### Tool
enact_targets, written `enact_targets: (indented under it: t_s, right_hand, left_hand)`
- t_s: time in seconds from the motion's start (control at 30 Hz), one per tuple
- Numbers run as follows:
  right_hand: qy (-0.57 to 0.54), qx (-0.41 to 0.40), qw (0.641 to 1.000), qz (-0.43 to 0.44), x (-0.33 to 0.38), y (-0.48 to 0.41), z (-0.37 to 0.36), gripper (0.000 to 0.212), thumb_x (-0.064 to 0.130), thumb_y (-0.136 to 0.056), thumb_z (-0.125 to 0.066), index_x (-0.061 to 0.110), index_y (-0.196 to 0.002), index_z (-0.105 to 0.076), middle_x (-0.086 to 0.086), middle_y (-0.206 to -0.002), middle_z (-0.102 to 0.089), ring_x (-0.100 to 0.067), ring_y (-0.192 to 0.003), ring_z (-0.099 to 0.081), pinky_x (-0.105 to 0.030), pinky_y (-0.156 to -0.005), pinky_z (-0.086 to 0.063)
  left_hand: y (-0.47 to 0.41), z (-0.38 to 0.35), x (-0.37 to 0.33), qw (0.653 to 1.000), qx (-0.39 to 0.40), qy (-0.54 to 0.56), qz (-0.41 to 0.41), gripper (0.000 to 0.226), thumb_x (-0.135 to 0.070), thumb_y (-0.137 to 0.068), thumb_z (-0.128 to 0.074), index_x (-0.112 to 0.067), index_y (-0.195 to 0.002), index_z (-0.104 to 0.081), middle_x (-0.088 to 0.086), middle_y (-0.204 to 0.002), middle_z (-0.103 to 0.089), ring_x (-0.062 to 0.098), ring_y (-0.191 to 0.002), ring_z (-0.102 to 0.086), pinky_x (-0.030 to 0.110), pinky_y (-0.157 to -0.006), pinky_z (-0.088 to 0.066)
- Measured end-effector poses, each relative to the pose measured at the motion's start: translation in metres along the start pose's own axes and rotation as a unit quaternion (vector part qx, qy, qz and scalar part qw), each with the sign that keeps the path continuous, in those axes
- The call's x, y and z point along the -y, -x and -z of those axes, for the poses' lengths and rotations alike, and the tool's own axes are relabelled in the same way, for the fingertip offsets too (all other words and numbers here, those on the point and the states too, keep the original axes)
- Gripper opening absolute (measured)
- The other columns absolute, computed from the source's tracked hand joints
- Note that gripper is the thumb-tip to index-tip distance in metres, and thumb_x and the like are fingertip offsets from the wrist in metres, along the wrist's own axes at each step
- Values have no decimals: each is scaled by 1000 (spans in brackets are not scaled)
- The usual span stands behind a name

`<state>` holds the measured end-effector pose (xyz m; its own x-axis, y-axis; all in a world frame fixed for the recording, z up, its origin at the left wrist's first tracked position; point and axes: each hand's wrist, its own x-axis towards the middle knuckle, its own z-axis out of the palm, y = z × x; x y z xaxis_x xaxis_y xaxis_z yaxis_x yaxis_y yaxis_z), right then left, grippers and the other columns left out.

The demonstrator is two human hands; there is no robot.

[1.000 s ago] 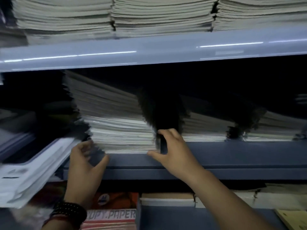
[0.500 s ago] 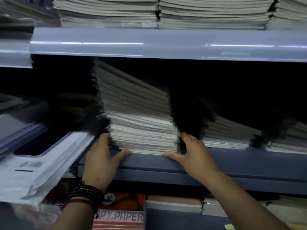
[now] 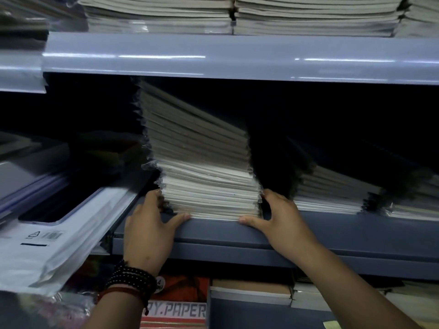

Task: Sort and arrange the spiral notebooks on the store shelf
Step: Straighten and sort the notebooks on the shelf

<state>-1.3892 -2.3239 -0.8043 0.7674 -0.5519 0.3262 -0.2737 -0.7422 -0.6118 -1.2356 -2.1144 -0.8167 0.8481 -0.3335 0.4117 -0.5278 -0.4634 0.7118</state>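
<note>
A tall stack of plastic-wrapped notebooks [image 3: 202, 172] stands on the grey-blue middle shelf [image 3: 332, 233], its upper part leaning back to the left. My left hand [image 3: 149, 229] grips the stack's lower left corner, thumb along the bottom front edge and fingers behind the side. My right hand [image 3: 278, 217] grips the lower right corner the same way, its fingers in the dark gap beside the stack. Lower stacks of notebooks [image 3: 332, 193] lie to the right on the same shelf.
The upper shelf edge [image 3: 237, 58] juts out overhead, loaded with more notebook stacks [image 3: 237, 15]. White plastic packets [image 3: 54, 238] overhang at the left. Below are a copy-paper ream [image 3: 175, 309] and more paper piles [image 3: 251, 293].
Both hands closed in on the tall stack's bottom corners and now hold it from each side. The view shifted left and closer, so the stack appears further right and larger.
</note>
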Motion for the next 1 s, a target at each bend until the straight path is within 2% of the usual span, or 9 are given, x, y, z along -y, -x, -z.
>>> enact_targets:
  t_s: [0.17, 0.3, 0.37, 0.47, 0.53, 0.6, 0.7, 0.83, 1.0]
  right_hand:
    - [0, -1, 1000, -7, 1, 0, 1, 72, 60, -76, -76, 27, -136, -52, 8, -132, -56, -11, -121, -51, -36, -104, -46]
    - [3, -10, 1000, 3, 3, 3, 4, 67, 56, -77, -78, 27, -132, -54, 11, -123, -55, -8, -114, -52, -24, -97, -44]
    - [0, -10, 1000, 10, 5, 5, 5, 66, 56, -77, -78, 29, -132, -54, 12, -122, -54, -7, -114, -52, -20, -95, -42]
    - [-23, -17, 1000, 10, 6, 6, 7, 71, 68, -75, -71, 31, -134, -54, 15, -125, -53, -4, -116, -51, -21, -97, -43]
    - [-42, -34, 999, 1, 6, 5, 7, 71, 70, -75, -69, 31, -132, -56, 16, -124, -54, -2, -114, -52, -18, -92, -41]
    - [-54, -40, 998, -4, 7, 4, 7, 71, 70, -75, -70, 29, -132, -57, 15, -125, -56, -2, -113, -52, -17, -91, -40]
    - [-61, -40, 997, 0, 5, 2, 3, 78, 73, -74, -67, 29, -136, -56, 14, -130, -57, -4, -119, -53, -23, -99, -45]
    - [-66, -41, 997, -7, 3, 1, 2, 80, 75, -74, -66, 28, -138, -54, 12, -132, -57, -7, -121, -53, -30, -104, -47]
    - [-70, -40, 997, -21, 4, 0, 0, 83, 74, -73, -67, 26, -139, -53, 10, -133, -55, -10, -122, -53, -32, -104, -47]
  left_hand:
    - [2, 2, -2, 1000, 3, -9, -2, 59, -47, -77, -81, -26, -123, -51, -2, -121, -67, 26, -116, -59, 50, -95, -50]
    - [2, 3, -1, 1000, 15, -8, -5, 60, -48, -77, -81, -26, -125, -51, -3, -122, -67, 23, -116, -59, 47, -95, -51]
    - [2, 5, 0, 999, 34, 14, -3, 61, -48, -77, -81, -28, -127, -52, -10, -122, -66, 16, -117, -59, 42, -95, -50]
    - [0, 13, -1, 986, 92, 138, 8, 53, -49, -77, -81, -31, -121, -59, -19, -113, -69, -4, -109, -61, 27, -92, -48]
    - [-5, 17, 0, 975, 112, 193, 13, 54, -55, -79, -79, -20, -116, -63, -6, -110, -72, 4, -108, -66, 32, -95, -51]
    - [-7, 19, 0, 973, 104, 205, 3, 41, -50, -84, -76, -14, -97, -63, 6, -95, -73, 17, -97, -71, 37, -90, -53]
    - [-7, 17, -4, 977, 82, 194, -12, 34, -40, -88, -72, -13, -78, -53, 10, -77, -67, 21, -82, -69, 27, -74, -49]
    - [-8, 13, -2, 980, 78, 181, -36, 34, -42, -90, -69, -12, -84, -55, 17, -78, -63, 32, -80, -64, 39, -71, -50]
    - [-8, 11, -2, 980, 72, 182, -45, 16, -39, -93, -66, -24, -93, -62, 5, -85, -71, 21, -85, -68, 37, -80, -54]
